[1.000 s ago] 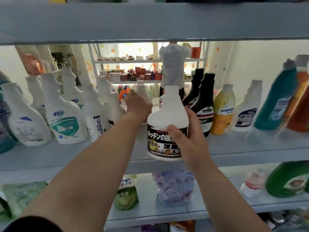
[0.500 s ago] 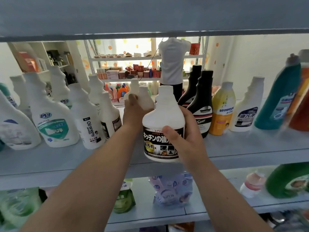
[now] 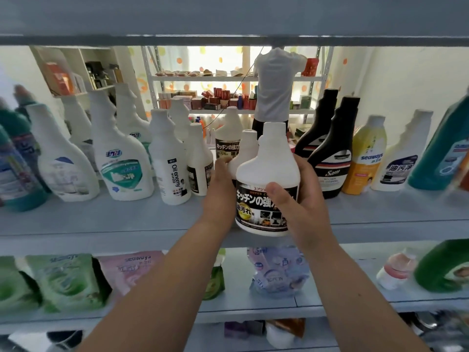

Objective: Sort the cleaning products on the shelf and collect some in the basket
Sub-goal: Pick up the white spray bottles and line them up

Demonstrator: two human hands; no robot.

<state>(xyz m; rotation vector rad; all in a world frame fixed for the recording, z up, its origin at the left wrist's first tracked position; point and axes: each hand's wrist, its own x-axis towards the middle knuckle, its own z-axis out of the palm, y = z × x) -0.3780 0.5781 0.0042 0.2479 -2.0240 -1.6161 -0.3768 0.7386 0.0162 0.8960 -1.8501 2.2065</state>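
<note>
My right hand (image 3: pixel 302 199) grips a white bottle with a black Japanese label (image 3: pixel 264 174), held just above the front edge of the grey middle shelf (image 3: pixel 101 219). Behind it stands a second white bottle (image 3: pixel 245 153); my left hand (image 3: pixel 220 189) curls around its side. A third bottle with the same black label (image 3: pixel 228 138) stands farther back. No basket shows in this view.
White spray bottles (image 3: pixel 121 158) and an "Oil enemy" bottle (image 3: pixel 168 163) fill the shelf's left. Black "Sam" bottles (image 3: pixel 332 153), a yellow bottle (image 3: pixel 365 158) and a teal bottle (image 3: pixel 441 153) stand right. Refill pouches (image 3: pixel 66 280) lie on the lower shelf. A person in white (image 3: pixel 275 85) stands beyond.
The view has shifted right and closer. My left hand has come forward from the back of the shelf with the second white bottle. The bottle in my right hand stays near the shelf's front edge.
</note>
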